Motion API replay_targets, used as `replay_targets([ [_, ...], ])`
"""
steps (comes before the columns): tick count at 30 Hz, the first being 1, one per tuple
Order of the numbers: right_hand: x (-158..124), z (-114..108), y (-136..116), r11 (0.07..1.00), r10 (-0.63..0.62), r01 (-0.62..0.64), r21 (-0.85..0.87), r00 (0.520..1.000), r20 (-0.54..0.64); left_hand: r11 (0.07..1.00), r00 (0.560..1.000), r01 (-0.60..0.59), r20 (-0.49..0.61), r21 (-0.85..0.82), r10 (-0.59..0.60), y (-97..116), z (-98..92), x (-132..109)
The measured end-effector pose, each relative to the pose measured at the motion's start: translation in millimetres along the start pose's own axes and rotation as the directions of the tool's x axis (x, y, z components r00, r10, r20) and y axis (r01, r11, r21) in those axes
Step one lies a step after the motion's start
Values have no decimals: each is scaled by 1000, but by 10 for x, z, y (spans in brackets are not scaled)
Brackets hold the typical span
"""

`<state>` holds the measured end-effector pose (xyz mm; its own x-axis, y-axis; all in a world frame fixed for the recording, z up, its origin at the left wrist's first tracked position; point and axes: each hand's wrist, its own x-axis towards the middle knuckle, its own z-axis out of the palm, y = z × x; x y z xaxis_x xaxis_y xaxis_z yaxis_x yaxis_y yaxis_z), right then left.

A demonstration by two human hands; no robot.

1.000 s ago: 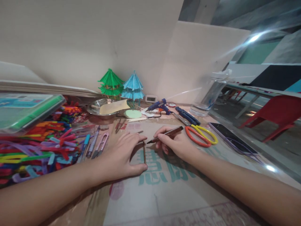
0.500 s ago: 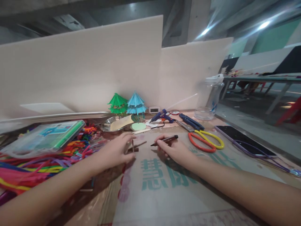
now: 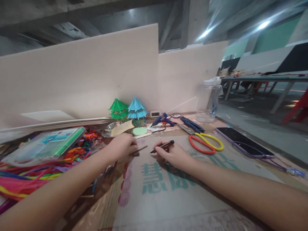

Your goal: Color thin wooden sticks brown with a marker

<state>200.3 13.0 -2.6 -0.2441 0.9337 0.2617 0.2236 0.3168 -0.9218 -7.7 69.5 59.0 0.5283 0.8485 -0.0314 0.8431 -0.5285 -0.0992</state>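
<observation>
My right hand (image 3: 169, 153) grips a dark marker pen (image 3: 163, 146) like a writing tool, its tip pointing left just above the printed sheet (image 3: 149, 211). To its left, my left hand (image 3: 122, 146) is closed, palm down, its fingertips at a thin brown stick (image 3: 141, 149) that sticks out toward the marker. Its fingers hide the near end of the stick. A short brown piece (image 3: 136, 154) lies just below the stick, by the same fingertips.
Colourful pipe cleaners (image 3: 26, 179) and a clear plastic case (image 3: 45, 146) lie left. Behind are a metal dish (image 3: 108, 130), green (image 3: 117, 107) and blue (image 3: 137, 107) umbrella-like roofs, and a glue gun (image 3: 162, 119). Right: scissors (image 3: 202, 144), pliers (image 3: 192, 124), phone (image 3: 243, 141), bottle (image 3: 208, 101).
My left fingers have closed together; the small upright stick between thumb and finger no longer shows. My right hand still holds the marker, and the view has shifted slightly.
</observation>
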Motion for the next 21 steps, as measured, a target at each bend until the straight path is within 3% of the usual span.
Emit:
replay_targets([
  [4, 10, 10, 3, 999, 20, -21, 34, 1000, 20, 997, 994, 63, 86, 35, -66, 180, 76, 33],
  [7, 9, 9, -7, 999, 21, -21, 26, 1000, 22, 986, 983, 156, 93, 66, -162, 233, 15, 43],
  [14, 3, 2, 3, 1000, 29, -28, -7, 999, 31, 896, 903, 421, 24, 142, -428, -45, -240, 25],
  [21, -14, 16, -81, 995, 94, -93, -21, 995, 45, 889, 899, 436, -31, 136, -436, -125, -169, 97],
])
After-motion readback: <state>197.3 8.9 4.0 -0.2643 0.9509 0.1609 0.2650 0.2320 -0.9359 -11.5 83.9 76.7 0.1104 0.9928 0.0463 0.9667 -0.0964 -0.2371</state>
